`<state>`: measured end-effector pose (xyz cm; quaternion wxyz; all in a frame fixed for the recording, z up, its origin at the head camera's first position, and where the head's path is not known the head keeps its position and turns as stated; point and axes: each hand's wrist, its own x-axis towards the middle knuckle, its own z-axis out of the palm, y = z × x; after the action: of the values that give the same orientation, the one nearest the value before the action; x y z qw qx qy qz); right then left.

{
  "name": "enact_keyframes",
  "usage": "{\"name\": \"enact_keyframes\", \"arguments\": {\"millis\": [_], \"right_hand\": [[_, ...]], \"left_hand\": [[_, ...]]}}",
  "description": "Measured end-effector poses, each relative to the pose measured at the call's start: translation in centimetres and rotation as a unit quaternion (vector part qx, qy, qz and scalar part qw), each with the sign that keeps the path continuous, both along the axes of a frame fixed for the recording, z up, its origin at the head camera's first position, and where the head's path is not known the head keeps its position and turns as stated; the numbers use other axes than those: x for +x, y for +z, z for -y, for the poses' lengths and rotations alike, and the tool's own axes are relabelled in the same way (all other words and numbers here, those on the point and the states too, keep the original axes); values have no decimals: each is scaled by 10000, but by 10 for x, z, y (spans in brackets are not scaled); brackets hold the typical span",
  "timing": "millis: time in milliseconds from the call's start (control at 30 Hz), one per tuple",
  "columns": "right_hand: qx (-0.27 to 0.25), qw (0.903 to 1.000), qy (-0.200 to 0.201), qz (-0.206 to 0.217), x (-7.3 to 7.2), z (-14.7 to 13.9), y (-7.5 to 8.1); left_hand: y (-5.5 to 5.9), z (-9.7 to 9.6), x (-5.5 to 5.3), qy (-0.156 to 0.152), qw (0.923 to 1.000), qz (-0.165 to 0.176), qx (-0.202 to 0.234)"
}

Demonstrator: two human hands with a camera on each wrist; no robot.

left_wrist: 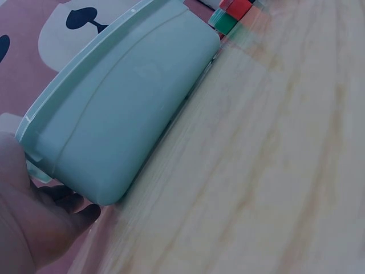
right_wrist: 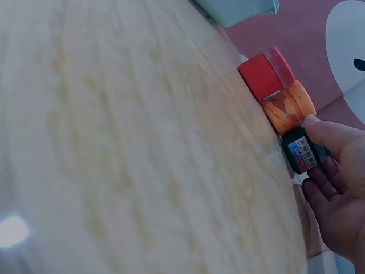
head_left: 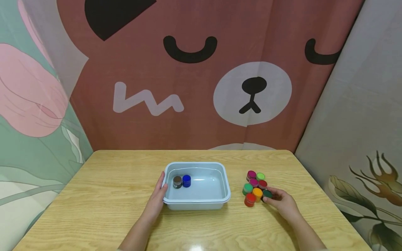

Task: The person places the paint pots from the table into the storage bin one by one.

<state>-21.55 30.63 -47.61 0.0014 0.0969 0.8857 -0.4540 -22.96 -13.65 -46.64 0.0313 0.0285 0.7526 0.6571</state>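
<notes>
A light blue plastic tub [head_left: 197, 206] stands on the table, with a brown paint jar [head_left: 177, 182] and a blue paint jar [head_left: 186, 181] at its left inside. My left hand [head_left: 156, 198] holds the tub's left end, thumb at the rim and fingers against the outer wall in the left wrist view. At the right, my right hand [head_left: 285, 203] grips a dark green paint jar [right_wrist: 302, 150] between thumb and fingers. That jar is beside an orange jar [head_left: 258, 194] and close to a red jar [head_left: 250, 199], at the near side of a cluster.
The cluster also has a green jar [head_left: 247, 189], a light green jar [head_left: 260, 176], a dark red jar [head_left: 262, 184] and two magenta jars, one at the back [head_left: 251, 175]. A curtain [head_left: 194, 132] with a bear print hangs behind the wooden table [head_left: 201, 230].
</notes>
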Motion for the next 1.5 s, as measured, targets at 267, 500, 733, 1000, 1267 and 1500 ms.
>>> {"name": "enact_keyframes", "arguments": {"millis": [267,500,733,1000,1267,1500], "right_hand": [[-33,9999,-87,-63,2,0,8],[-137,9997,-69,-172,4,3,17],[-281,9995,-66,-149,4,7,28],[-152,9992,57,-366,0,13,39],[-468,9964,336,-625,-4,35,57],[-914,9921,576,-638,-12,56,68]], "left_hand": [[0,0,-1,31,10000,43,-50],[0,0,-1,57,9999,82,-105],[1,0,-1,66,9999,61,-130],[1,1,-1,83,9998,93,-156],[-1,1,-1,88,9999,70,-95],[0,0,-1,65,9999,111,-112]]}}
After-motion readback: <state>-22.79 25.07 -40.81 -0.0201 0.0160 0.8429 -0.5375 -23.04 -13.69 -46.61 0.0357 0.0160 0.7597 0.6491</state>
